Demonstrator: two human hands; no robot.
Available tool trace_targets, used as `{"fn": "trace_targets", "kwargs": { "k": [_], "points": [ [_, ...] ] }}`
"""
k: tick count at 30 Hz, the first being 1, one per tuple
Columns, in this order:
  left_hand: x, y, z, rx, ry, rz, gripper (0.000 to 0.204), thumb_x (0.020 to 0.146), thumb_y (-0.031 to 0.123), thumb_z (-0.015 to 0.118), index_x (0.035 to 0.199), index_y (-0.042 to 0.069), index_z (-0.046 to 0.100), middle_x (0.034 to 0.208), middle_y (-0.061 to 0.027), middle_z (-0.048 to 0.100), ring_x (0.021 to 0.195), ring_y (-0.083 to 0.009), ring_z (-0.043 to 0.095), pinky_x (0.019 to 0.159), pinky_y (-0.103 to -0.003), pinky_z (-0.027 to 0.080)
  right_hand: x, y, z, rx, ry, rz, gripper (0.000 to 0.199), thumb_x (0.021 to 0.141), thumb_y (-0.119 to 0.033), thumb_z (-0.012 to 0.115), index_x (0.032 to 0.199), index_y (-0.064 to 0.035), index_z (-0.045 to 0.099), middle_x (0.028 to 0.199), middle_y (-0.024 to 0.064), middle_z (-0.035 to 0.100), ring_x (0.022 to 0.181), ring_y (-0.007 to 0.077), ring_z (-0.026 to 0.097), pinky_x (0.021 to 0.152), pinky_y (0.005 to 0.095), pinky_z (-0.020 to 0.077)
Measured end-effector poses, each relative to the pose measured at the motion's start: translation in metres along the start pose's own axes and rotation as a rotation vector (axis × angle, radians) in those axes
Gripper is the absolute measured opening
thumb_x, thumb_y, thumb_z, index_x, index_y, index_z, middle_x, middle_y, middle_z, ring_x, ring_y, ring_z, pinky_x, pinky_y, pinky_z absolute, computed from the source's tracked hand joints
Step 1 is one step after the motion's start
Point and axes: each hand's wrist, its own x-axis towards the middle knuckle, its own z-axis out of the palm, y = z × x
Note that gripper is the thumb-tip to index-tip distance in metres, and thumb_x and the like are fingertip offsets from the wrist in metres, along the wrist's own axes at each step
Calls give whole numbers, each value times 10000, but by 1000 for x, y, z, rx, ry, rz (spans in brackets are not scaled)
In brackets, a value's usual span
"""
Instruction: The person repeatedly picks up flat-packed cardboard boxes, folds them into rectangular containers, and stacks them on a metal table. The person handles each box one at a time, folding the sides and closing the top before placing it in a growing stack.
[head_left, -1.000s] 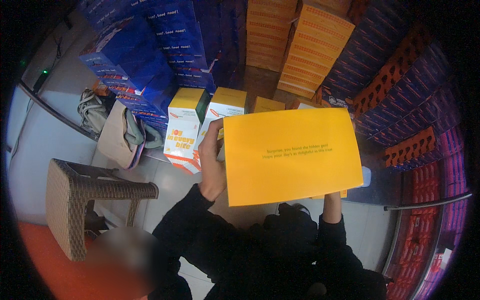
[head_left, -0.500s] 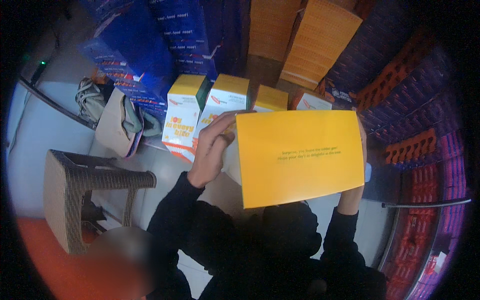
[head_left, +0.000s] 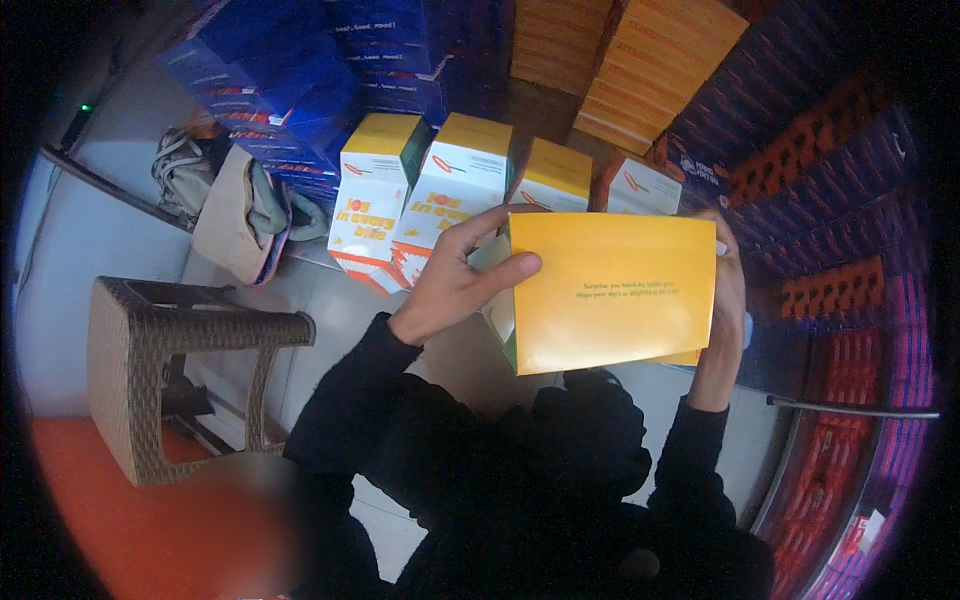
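Between my two hands is a yellow cardboard box (head_left: 615, 300), its plain yellow face with small print turned up toward me. My left hand (head_left: 475, 265) grips the left side, thumb lying over the yellow face and fingers behind the edge. Along the right edge, my right hand (head_left: 728, 275) holds the box, its fingers partly hidden behind it. Just beyond stand white and yellow boxes in a row: one at the left (head_left: 372, 205), another beside it (head_left: 458, 185), a third (head_left: 553, 175), and one at the right (head_left: 643, 188) partly covered by the held box.
A brown wicker stool (head_left: 135, 375) stands at the left. Behind it lie a beige bag (head_left: 240, 225) and a grey-green bag (head_left: 180, 175). Blue boxes (head_left: 270, 75) and orange cartons (head_left: 660, 75) are stacked at the back. Red stacks (head_left: 835, 400) line the right side.
The box has tilted and shifted slightly up, its yellow face now looking shorter. My left thumb has moved onto that face. The whole view has shifted a little.
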Motion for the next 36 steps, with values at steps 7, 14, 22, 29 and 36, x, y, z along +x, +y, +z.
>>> {"fn": "trace_targets", "kwargs": {
  "k": [7,14,22,29,36],
  "points": [
    [-1,4,0,34,-84,-79,532,801,224,739,1241,-2,544,1157,-101,622,1112,-180,545,999,-328,376,5,5,-1,32,-41,5,34,825,-32,605,857,-46,604,906,54,661,760,87,597,683,241,487],
    [2,9,-1,17,-120,-178,553,739,145,774,1227,-3,560,1180,-102,615,1127,-179,541,1011,-329,377,9,18,-14,10,-141,-83,65,868,-10,559,905,-28,609,979,90,645,864,133,607,778,257,488],
    [1,5,-4,-15,-93,-262,516,741,137,762,1201,-6,578,1133,-93,633,1078,-153,557,978,-301,396,-17,-28,13,-579,-47,-677,655,749,-335,706,1317,-103,478,1385,141,406,1311,295,341,1098,435,235],
    [4,3,-1,-61,-133,-344,489,795,218,731,1210,6,579,1069,-83,643,1015,-139,569,915,-283,426,-35,-32,53,-1236,-637,-622,974,475,-382,822,1368,-322,435,1427,181,292,1309,422,287,1081,526,242],
    [1,26,-8,-883,-133,-245,1139,704,567,715,1500,105,44,1446,-165,337,1308,-268,380,1070,-372,313,-33,-18,60,-853,-179,-546,991,513,-278,802,1409,-200,385,1392,252,297,1284,438,296,1077,497,242]
  ]
}}
